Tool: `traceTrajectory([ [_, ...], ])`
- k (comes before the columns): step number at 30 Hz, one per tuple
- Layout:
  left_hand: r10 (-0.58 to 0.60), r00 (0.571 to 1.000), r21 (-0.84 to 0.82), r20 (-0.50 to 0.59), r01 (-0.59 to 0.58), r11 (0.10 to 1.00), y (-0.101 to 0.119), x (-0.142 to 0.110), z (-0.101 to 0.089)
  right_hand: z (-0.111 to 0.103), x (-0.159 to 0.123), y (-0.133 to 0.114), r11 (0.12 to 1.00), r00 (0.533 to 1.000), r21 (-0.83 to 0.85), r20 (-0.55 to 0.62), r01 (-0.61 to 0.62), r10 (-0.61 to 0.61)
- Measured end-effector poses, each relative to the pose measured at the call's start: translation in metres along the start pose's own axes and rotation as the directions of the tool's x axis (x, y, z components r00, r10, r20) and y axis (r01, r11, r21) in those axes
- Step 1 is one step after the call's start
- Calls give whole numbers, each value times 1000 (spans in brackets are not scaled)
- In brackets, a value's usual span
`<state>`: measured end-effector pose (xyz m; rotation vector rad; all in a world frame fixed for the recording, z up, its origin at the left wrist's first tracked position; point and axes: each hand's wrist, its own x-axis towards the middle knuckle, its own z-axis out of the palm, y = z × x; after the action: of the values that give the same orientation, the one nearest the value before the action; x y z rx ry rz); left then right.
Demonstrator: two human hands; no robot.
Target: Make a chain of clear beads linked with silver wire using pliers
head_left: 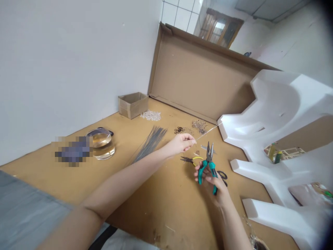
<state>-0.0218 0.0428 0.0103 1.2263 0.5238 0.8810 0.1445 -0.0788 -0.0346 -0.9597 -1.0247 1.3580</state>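
A thin, pale wire (208,132) is pinched in the fingertips of my left hand (182,143). From there it runs up and right toward the white foam piece (273,104). My right hand (218,184) has needle-nose pliers (209,160) with teal handles, jaws up and slightly apart, nothing between them. The pliers are below the wire and not touching it. Behind them on the table lie smaller pliers with yellow handles (197,159). Black handle loops (222,175), probably of scissors, show beside my right hand.
A bundle of grey wires (152,142) lies left of my left hand. Beyond are black rings (179,130), silvery pieces (199,126), a clear heap (151,115) and a small cardboard box (133,106). A glass bowl of amber liquid (103,146) stands left; tall cardboard (203,69) stands behind.
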Motion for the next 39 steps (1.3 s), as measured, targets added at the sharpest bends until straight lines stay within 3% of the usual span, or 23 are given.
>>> traceTrajectory([
  [4,4,1000,60,-7,-4,998,-2,-3,7,-2,-3,3,995,1000,-103,27,7,-5],
  [15,-107,992,249,74,85,965,4,-11,24,-8,-13,-5,939,999,-344,-33,-27,16],
  [23,-94,993,259,72,73,963,3,-14,29,-8,-14,-5,892,996,-450,-89,-37,-4],
  [39,-130,985,344,112,85,935,0,-18,34,-6,-16,-13,914,997,-400,-27,-73,68],
])
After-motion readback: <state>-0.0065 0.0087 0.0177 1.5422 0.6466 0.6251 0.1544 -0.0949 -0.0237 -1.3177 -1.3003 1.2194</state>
